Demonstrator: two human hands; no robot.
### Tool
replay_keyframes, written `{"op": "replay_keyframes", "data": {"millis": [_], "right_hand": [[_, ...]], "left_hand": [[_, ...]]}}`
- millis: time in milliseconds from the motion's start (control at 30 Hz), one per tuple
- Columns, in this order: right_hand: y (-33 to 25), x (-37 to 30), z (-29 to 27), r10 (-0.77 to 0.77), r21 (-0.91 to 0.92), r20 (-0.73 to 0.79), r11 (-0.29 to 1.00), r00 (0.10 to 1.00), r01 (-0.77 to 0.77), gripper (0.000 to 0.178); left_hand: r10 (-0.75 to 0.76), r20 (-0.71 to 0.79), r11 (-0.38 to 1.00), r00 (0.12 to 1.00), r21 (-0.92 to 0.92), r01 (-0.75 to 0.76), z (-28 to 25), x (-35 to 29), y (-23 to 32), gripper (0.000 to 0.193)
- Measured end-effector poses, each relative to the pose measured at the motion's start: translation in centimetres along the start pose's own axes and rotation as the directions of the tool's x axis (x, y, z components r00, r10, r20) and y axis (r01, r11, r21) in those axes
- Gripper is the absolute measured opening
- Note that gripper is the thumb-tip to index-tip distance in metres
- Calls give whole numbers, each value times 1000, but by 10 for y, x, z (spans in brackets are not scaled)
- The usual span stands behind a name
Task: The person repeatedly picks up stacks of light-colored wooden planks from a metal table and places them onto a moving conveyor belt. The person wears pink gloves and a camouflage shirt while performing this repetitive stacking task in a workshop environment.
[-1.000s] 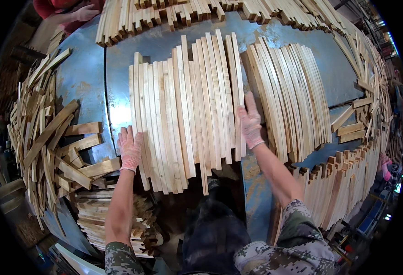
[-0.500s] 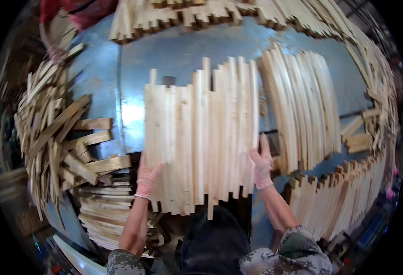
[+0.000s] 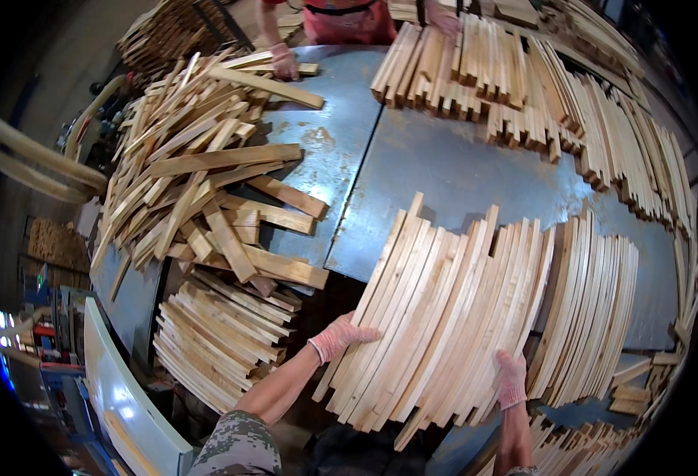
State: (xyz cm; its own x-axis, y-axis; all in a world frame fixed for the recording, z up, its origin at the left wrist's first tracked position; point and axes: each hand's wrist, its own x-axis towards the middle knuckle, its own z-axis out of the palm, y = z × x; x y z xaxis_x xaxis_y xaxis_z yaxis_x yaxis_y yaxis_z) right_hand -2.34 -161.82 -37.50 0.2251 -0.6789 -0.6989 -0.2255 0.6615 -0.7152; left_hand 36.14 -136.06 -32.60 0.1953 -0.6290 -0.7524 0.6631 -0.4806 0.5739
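Observation:
A row of pale wooden strips (image 3: 441, 317) lies side by side with uneven ends, partly over the near edge of the metal table (image 3: 444, 163). My left hand (image 3: 343, 337), in a pinkish knit glove, grips the row's left side, thumb on top. On its right side, near the lower end, my right hand (image 3: 511, 379) holds it in a matching glove. The fingers under the row are hidden. Just right of it stands a second row of strips (image 3: 591, 309), which neither hand touches.
A jumbled heap of wooden pieces (image 3: 206, 170) covers the table's left. Stacked strips (image 3: 218, 337) lie below it, beside a pale curved panel (image 3: 135, 389). Long rows of strips (image 3: 484, 67) line the far side. A co-worker's gloved hand (image 3: 284, 62) is at the heap's far end.
My view has swung left, so the scene sits further right and more of the heap and the co-worker shows. Both hands still hold the row of strips, which now slants.

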Motion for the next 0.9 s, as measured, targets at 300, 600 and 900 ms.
{"op": "replay_keyframes", "data": {"millis": [300, 600, 900], "right_hand": [[-3, -49, -3, -114, 120, 192, 988, 975, 92, 72], [-39, -147, 74, -317, 158, 537, 948, 782, 276, 36], [-5, -301, 222, -218, 40, 907, 895, 360, 444, 47]], "left_hand": [[222, -80, 969, 972, 126, -211, 8, -128, 6, 82], [424, -292, 898, 858, 12, -440, -9, -314, -37, 85], [663, -581, 561, 472, -33, -827, -61, -555, -232, 96]]}}
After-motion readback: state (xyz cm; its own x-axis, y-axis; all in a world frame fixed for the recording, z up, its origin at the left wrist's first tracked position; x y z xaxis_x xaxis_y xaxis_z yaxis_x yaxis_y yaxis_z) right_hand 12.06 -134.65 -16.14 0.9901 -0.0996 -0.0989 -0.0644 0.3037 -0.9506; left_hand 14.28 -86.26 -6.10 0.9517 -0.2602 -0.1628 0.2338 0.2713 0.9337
